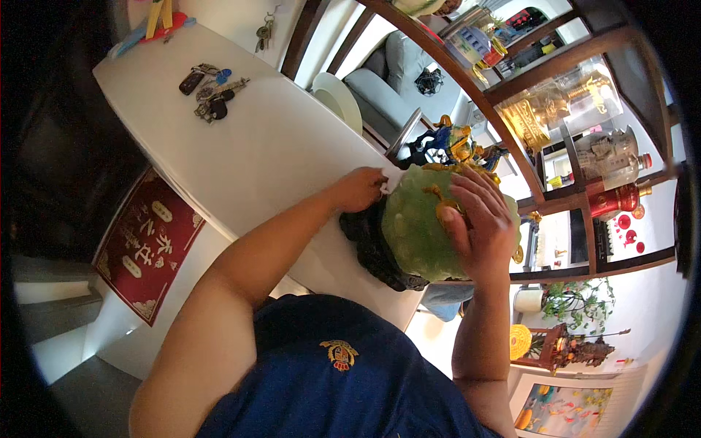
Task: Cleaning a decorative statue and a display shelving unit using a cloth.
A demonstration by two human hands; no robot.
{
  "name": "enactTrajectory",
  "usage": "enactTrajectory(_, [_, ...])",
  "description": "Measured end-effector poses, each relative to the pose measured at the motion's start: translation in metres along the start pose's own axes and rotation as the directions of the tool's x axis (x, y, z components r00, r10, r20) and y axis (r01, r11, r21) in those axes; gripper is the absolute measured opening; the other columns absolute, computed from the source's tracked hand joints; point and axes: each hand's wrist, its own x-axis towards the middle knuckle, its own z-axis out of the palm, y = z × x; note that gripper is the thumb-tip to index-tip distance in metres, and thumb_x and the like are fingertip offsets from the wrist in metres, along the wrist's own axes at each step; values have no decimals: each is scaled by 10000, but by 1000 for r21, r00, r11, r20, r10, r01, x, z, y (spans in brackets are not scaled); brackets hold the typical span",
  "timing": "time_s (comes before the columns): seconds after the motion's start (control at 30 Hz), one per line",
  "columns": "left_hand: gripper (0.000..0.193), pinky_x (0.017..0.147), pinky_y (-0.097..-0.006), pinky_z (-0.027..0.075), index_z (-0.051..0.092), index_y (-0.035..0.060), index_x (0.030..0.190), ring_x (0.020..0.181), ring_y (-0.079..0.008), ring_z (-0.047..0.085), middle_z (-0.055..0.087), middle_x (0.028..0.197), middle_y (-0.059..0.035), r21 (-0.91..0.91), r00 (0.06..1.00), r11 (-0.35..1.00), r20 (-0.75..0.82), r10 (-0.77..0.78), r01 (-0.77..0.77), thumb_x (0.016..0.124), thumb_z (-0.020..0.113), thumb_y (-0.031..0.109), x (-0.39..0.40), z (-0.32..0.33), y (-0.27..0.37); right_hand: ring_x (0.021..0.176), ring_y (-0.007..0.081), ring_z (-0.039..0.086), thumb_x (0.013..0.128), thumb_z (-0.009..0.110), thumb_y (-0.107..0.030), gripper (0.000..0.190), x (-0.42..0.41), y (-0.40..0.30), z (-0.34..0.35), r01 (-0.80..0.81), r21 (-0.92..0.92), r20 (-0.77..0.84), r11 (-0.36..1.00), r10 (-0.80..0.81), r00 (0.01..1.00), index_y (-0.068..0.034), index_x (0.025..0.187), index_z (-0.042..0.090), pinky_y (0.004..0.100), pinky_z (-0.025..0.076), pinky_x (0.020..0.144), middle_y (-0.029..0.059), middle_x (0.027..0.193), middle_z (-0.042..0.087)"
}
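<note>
A large green jade-like carving (416,230) with gold-coloured details stands on a dark carved base (372,246) on the white counter (246,153). My right hand (484,219) rests on the upper part of the carving, its fingers spread over the surface beside a gold ornament. At the carving's left side, my left hand (361,189) is closed on a white cloth or tissue (391,179), which touches or lies very near the green surface. Part of the cloth is hidden by the fingers. Behind the carving is a blue and gold figurine (449,143).
Keys with fobs (211,93) lie on the counter's far left part. A round pale plate (337,101) stands by its back edge. A wooden display shelf (589,241) with bottles, including a red bottle (613,201), rises at the right. A red mat (148,246) is below the counter.
</note>
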Motion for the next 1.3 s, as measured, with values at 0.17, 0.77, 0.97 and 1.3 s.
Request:
enactTrajectory(0.17, [351,977,-429,477,654,52,1162,1142,-369,587,632,1202,-207,38,945,964,193,-264,261,817,614,103,-41,-15,15,1071,353,649,852,718,-319,324,3,-5,0,-87,-15,-11,996,87,996,-15,959,677,467,481,967,155,1045,703])
enactTrajectory(0.77, [564,1197,-496,170,509,-42,1328,1441,-356,284,385,1498,-214,537,871,830,470,-142,-154,903,574,322,-164,-50,69,854,339,664,917,578,-519,490,2,-14,8,-195,-50,-13,980,194,981,-47,906,709,438,513,795,135,861,691])
enactTrajectory(0.97, [523,1142,-445,326,511,-77,1280,1338,-346,431,483,1392,-222,4,682,836,581,444,-548,855,600,215,-140,39,85,808,340,651,917,562,-537,487,-2,-13,10,-222,-109,-41,969,219,975,-76,846,701,451,504,740,133,779,661])
enactTrajectory(1.3, [493,1151,-455,294,487,-88,1285,1330,-351,430,462,1402,-232,-52,776,879,447,446,-475,891,573,196,-128,146,116,682,372,635,914,562,-535,512,1,-13,16,-189,-111,-116,976,176,977,-77,714,673,469,507,621,149,677,636])
